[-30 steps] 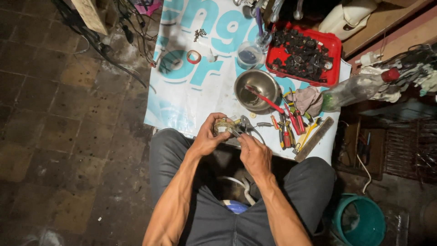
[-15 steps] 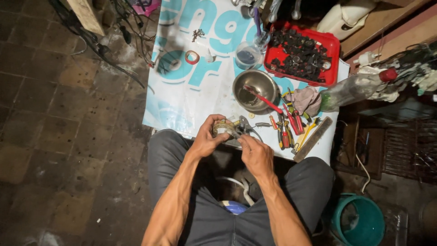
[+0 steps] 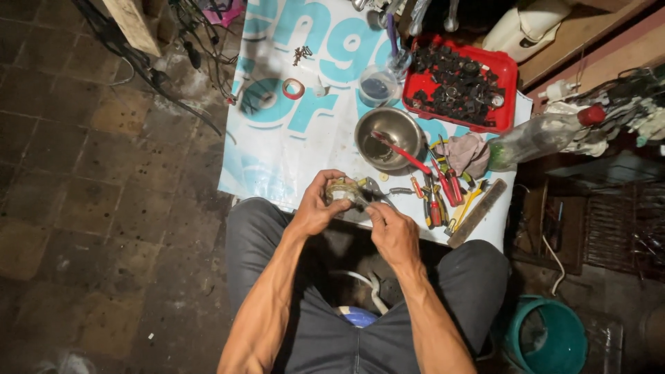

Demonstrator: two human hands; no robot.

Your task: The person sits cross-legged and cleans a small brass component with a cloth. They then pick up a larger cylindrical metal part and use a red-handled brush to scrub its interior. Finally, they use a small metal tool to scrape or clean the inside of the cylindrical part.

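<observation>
My left hand [image 3: 320,205] grips a small round metal part [image 3: 342,190] above my lap, fingers curled around it. My right hand [image 3: 392,231] is closed on a thin tool whose tip meets that part from the right. Both hands hover over the near edge of a white and blue printed sheet [image 3: 291,131] spread on the floor. What the tool is exactly cannot be told, since my fingers hide most of it.
A steel bowl [image 3: 388,131] with a red-handled brush, a red tray [image 3: 460,82] of dark parts, a clear cup [image 3: 378,84], pliers and screwdrivers [image 3: 443,195], a rag, a plastic bottle [image 3: 533,137], a red tape ring [image 3: 293,88]. A teal bucket [image 3: 554,339] stands at right. Brown tiled floor lies left.
My hands have stayed together on the small part, shifting only slightly as the right hand works the tool against it. Nothing else moved.
</observation>
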